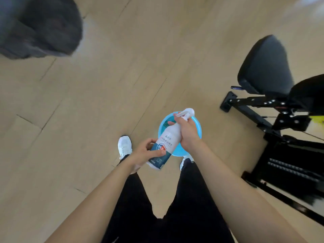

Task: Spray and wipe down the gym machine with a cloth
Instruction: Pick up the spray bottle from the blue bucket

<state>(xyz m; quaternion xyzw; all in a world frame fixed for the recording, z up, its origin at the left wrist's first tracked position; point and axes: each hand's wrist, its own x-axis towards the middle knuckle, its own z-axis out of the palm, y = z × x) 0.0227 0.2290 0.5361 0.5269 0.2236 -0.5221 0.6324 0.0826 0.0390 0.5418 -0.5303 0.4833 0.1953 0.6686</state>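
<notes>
We hold the spray bottle (166, 139) tilted over the blue basin (162, 130). Our right grip (187, 133) wraps its neck, our left grip (145, 152) clasps its base. The gym machine (266, 71) stands to the right.

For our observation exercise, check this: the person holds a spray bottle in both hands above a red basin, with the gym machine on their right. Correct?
No. The head view shows the basin is blue, not red. Otherwise right: left hand and right hand both grip the spray bottle above it, gym machine on the right.
</notes>
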